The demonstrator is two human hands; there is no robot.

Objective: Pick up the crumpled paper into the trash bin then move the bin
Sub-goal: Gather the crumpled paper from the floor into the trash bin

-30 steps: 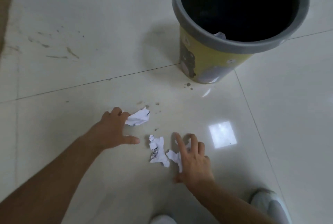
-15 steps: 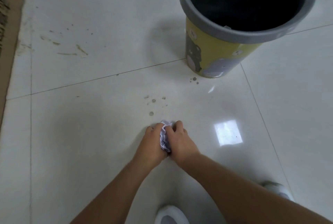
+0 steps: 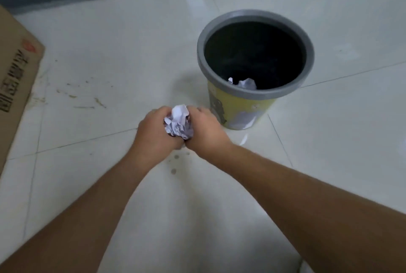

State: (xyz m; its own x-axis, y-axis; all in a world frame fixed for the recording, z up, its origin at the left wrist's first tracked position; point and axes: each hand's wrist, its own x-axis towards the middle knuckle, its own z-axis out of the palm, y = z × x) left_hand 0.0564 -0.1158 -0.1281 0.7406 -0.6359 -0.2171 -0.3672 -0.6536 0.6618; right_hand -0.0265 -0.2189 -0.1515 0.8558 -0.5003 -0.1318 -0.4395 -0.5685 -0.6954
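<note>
Reaching forward from the bottom corners of the frame, both bare forearms meet near the middle, where the left hand [image 3: 157, 132] and the right hand [image 3: 205, 133] are cupped together, knuckles up, thumbs touching at the near side. Between them they clasp a wad of crumpled paper [image 3: 179, 124], its white top poking out above the fingers. The hands are held over the pale tiled floor [image 3: 98, 52], just left of and below the trash bin [image 3: 241, 107], a yellow bin with a grey rim standing upright in the upper right. More crumpled paper [image 3: 243, 83] lies inside the bin against its near wall. A cardboard sheet [image 3: 15, 79] lies along the left edge.
</note>
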